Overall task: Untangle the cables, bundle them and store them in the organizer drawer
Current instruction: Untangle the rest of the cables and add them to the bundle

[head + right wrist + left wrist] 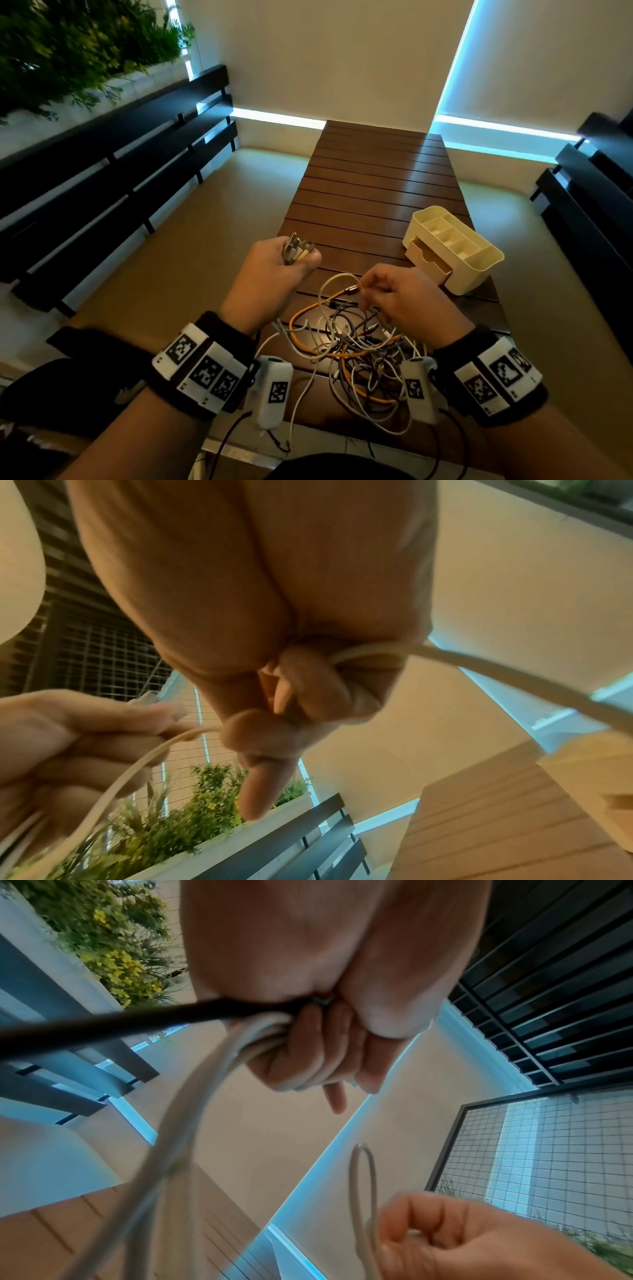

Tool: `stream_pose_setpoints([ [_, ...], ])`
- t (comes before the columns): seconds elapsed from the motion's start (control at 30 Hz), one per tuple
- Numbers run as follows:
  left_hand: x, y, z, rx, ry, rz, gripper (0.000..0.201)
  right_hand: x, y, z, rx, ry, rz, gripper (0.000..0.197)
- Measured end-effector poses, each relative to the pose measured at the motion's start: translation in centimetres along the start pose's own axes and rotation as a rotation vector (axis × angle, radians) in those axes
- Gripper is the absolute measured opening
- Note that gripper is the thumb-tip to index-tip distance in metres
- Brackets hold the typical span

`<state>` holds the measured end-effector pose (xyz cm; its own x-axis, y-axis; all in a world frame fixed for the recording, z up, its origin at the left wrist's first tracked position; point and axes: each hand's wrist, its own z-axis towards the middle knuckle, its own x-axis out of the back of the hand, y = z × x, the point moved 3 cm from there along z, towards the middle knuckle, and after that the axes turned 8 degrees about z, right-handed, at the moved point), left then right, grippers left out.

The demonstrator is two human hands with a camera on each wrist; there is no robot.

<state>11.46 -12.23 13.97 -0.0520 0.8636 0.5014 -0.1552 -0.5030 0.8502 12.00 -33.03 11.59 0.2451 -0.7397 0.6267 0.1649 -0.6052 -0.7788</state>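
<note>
Cables (356,346) lie in a loose tangle of white, grey and orange on the wooden surface (376,178), on the near side of the organizer (455,246), between the two wrists. That cream organizer stands on the same surface, its small drawer (428,258) facing the tangle and pulled partly out, its top split into open compartments. Left hand (274,270) is raised to the left of the organizer, fingers curled tight round a bunch of plug ends (298,250) that stick up out of the fist; the left wrist view shows white cords (212,1096) and one black cord (103,1023) trailing down from that grip. Right hand (404,301) hovers just in front of the organizer, over the far edge of the tangle, its fingertips pinching a metal-tipped plug (351,290) on an orange cable, with a white cable (479,669) running through its curled fingers. Dark slatted benches (120,171) stand well away from the organizer, on the left and on the right.
</note>
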Motion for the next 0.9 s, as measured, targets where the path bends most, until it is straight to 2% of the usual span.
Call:
stream_pose_setpoints([
  [0.13, -1.3, 1.4, 0.1, -0.063, -0.093, 0.049, 0.035, -0.7, -1.1, -0.3, 0.112, 0.015, -0.158, 0.011],
  [0.23, -2.4, 1.4, 0.0, -0.056, -0.201, 0.15, 0.04, -0.5, -1.5, -0.3, 0.178, 0.045, -0.152, 0.011],
  [0.3, -2.6, 1.3, -0.1, -0.04, -0.221, 0.245, 0.037, -0.1, -1.6, -0.3, 0.194, 0.075, -0.116, 0.011],
  [0.4, -2.2, 1.8, -0.4, -0.095, -0.175, 0.274, 0.036, 0.1, -1.6, -0.6, 0.234, 0.112, -0.026, 0.01],
  [0.5, -0.7, 2.3, -0.4, -0.089, -0.006, 0.123, 0.027, 0.5, -0.8, -0.3, 0.163, 0.17, 0.174, 0.016],
  [0.6, 1.4, 1.5, 0.2, -0.034, 0.138, -0.027, 0.029, 0.3, 0.7, -0.4, 0.07, 0.048, 0.321, 0.015],
  [0.67, 2.1, 0.5, 0.5, 0.006, 0.144, -0.075, 0.034, 0.1, 1.1, -0.7, 0.06, 0.006, 0.432, 0.019],
  [0.77, 1.3, -1.3, 0.3, 0.068, 0.071, 0.01, 0.04, 0.5, 1.0, -0.7, 0.052, 0.082, 0.576, 0.022],
  [0.83, 0.6, -2.1, 0.0, 0.093, 0.029, 0.144, 0.038, 1.2, 1.0, -0.2, 0.072, 0.155, 0.423, 0.019],
  [0.9, 0.4, -1.8, -0.3, 0.067, 0.045, 0.21, 0.038, 1.6, 1.1, 0.3, 0.098, 0.139, 0.165, 0.016],
])
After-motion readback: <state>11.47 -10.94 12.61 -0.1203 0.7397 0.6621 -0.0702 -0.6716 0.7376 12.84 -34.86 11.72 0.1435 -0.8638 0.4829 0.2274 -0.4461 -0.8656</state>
